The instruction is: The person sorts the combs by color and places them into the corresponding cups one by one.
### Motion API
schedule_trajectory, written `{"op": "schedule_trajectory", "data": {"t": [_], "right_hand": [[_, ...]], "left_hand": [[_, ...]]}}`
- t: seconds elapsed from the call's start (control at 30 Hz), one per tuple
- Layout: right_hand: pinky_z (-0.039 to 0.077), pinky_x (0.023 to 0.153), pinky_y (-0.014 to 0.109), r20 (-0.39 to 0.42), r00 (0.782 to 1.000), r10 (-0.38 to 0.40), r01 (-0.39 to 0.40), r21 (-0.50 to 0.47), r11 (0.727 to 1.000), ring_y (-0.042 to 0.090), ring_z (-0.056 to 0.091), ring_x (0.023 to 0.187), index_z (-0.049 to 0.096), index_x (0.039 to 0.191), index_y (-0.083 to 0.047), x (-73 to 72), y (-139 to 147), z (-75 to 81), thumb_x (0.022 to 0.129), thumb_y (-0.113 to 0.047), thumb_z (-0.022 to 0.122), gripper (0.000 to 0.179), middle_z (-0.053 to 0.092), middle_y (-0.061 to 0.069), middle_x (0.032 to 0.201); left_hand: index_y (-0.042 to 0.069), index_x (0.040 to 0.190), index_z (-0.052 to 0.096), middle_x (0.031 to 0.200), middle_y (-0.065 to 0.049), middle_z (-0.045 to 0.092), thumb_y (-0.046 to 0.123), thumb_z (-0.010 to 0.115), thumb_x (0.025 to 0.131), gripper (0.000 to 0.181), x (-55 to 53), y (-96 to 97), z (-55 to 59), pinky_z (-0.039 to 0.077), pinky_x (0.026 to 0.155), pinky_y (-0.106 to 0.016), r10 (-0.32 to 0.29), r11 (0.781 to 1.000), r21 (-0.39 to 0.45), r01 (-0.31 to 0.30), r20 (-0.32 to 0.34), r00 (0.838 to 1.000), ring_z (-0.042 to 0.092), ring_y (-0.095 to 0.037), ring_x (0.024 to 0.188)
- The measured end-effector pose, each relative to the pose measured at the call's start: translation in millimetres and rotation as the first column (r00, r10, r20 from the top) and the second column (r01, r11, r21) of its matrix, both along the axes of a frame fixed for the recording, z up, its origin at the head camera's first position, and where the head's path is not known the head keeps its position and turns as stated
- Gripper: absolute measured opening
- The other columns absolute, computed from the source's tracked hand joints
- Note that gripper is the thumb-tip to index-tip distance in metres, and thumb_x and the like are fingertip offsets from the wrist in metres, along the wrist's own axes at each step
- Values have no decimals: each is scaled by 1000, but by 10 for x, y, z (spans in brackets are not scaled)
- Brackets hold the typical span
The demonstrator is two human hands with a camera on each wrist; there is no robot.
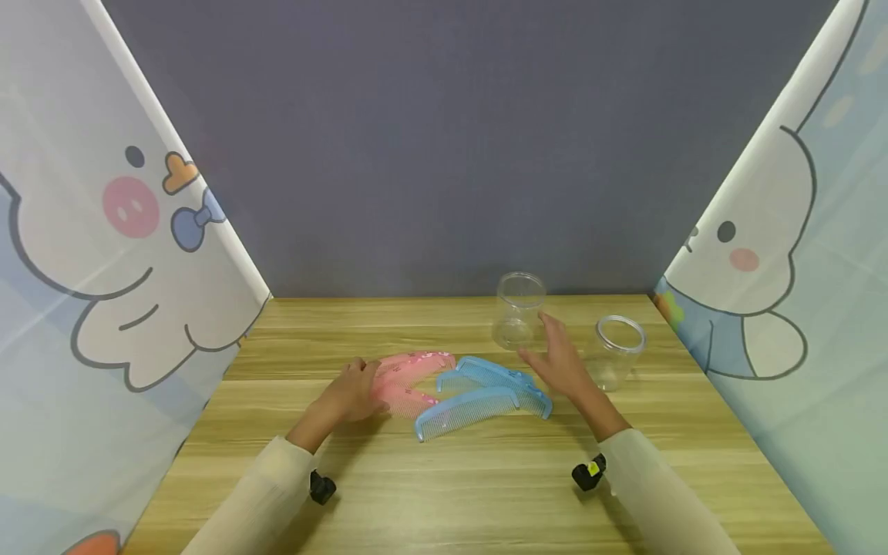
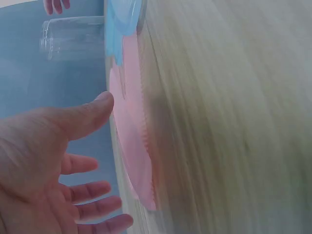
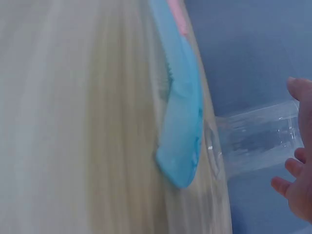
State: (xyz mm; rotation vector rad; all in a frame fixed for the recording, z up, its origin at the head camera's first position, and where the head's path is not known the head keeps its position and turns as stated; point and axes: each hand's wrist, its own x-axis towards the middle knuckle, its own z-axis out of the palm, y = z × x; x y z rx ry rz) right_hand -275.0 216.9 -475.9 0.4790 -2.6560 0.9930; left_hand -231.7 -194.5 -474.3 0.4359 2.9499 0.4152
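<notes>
Several pink combs (image 1: 409,378) lie overlapping on the wooden table, left of several light blue combs (image 1: 479,397). Beside the pink combs is my left hand (image 1: 350,391); its thumb and fingers are spread apart with nothing gripped in the left wrist view, close to the pink combs (image 2: 131,141). My right hand (image 1: 560,361) reaches towards a clear jar (image 1: 519,308) standing at the back of the table. In the right wrist view, the fingers and thumb of this hand (image 3: 303,156) are extended around the side of the jar (image 3: 258,139), near its mouth.
A second clear jar (image 1: 613,354) stands to the right of my right hand, with its round mouth up. Behind the table (image 1: 444,493) rises a dark grey panel (image 1: 444,154). Cartoon-printed cloths (image 1: 83,231) hang at both sides.
</notes>
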Motion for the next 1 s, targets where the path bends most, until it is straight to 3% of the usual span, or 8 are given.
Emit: {"op": "schedule_trajectory", "data": {"t": [0.23,0.5,0.77,1.0], "right_hand": [[40,108,64,26,994,-106,110,-223,969,48,41,136,29,155,6,-171,-102,109,92,-26,73,84,39,32,150],[36,112,62,161,969,-188,233,-337,912,44,35,142,23,159,-1,-366,-106,173,92,-37,73,91,34,27,155],[29,120,59,216,966,-144,214,-350,912,44,27,150,13,162,-1,-551,-102,187,93,-39,72,99,25,27,163],[26,122,59,223,967,-122,205,-400,893,43,28,151,14,162,-1,-649,-121,185,90,-34,76,100,27,28,162]], "left_hand": [[-7,135,51,124,-29,52,35,85,83,76,67,-85,-1,52,94,-58,33,999,-7,-32,49,998,57,-44,111],[-5,120,56,116,-24,55,34,86,82,62,151,-107,-53,54,86,-56,43,999,-13,-43,36,998,59,-39,103],[-7,109,56,102,-21,57,21,86,81,49,167,-128,-101,54,81,-51,65,998,-15,-65,-21,998,61,-34,91],[-11,104,60,94,-19,58,15,84,81,42,139,-142,-168,54,75,-45,104,995,13,-103,-54,993,57,-25,80]]}}
